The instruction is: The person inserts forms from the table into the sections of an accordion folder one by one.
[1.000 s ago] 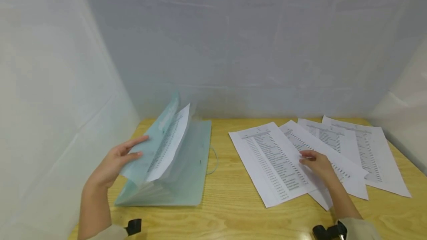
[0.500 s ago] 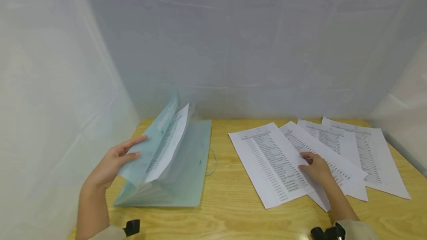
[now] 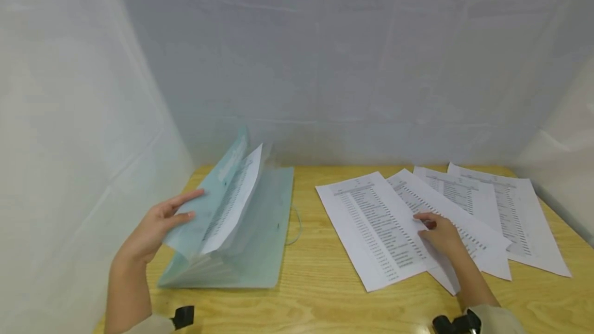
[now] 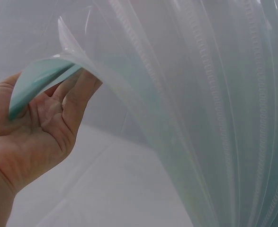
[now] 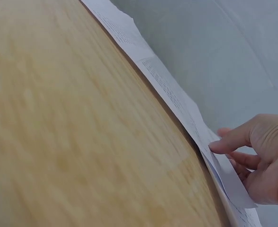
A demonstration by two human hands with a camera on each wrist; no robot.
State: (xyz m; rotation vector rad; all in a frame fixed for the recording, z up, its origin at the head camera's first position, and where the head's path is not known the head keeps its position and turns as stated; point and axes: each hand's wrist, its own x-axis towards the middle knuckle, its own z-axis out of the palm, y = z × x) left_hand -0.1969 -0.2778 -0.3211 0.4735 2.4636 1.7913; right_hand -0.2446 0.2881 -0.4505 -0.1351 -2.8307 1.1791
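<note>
A pale teal accordion folder (image 3: 260, 231) lies at the left of the wooden table (image 3: 325, 293), with a printed sheet (image 3: 234, 200) standing in one pocket. My left hand (image 3: 160, 223) holds its front flap up and away from the pockets. In the left wrist view the flap's edge (image 4: 39, 78) sits between thumb and fingers of that hand (image 4: 39, 137), beside the ribbed pockets (image 4: 214, 118). My right hand (image 3: 438, 231) grips the right edge of the leftmost printed sheet (image 3: 371, 226). The right wrist view shows that hand (image 5: 257, 156) pinching the sheet's edge (image 5: 172, 94).
Three more printed sheets (image 3: 510, 210) overlap at the right, under and behind the gripped one. White fabric walls (image 3: 325, 66) close in the table on the left, back and right. Bare wood (image 5: 72, 132) shows between folder and sheets. A thin elastic loop (image 3: 297, 226) hangs off the folder's right side.
The leftmost sheet has slid slightly left and turned a little under my right hand. The left hand and folder flap have hardly moved.
</note>
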